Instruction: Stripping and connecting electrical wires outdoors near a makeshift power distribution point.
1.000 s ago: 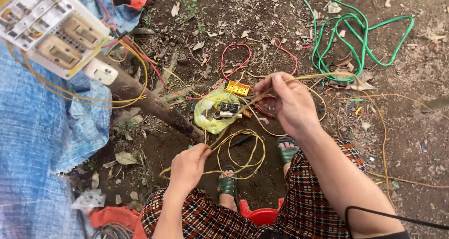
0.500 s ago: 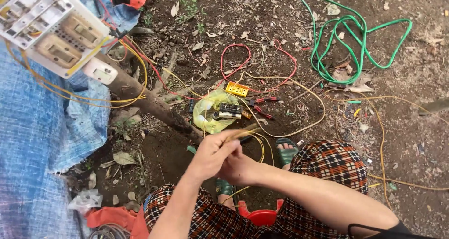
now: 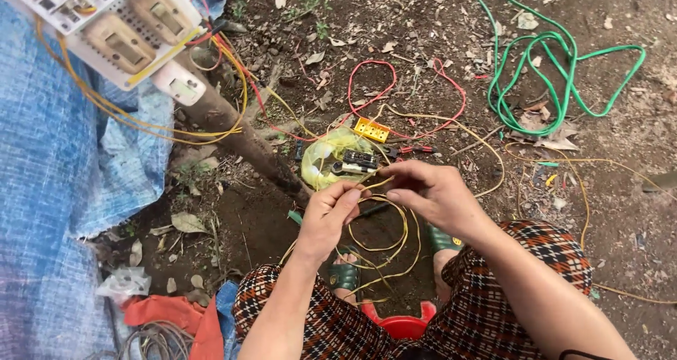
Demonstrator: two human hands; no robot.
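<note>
yellow wire (image 3: 386,227) | thin, looped | pinched between both hands, trailing onto dirt

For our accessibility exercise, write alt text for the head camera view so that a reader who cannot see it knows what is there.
A seated person's left hand and right hand pinch a thin yellow wire together above bare dirt ground. Beyond the hands lie a yellow plastic bag, a red wire and a coiled green cable; a white electrical panel stands over a blue tarp.

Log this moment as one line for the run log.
left hand: pinching yellow wire | right hand: pinching same wire | nearby: yellow bag, green cable
</note>
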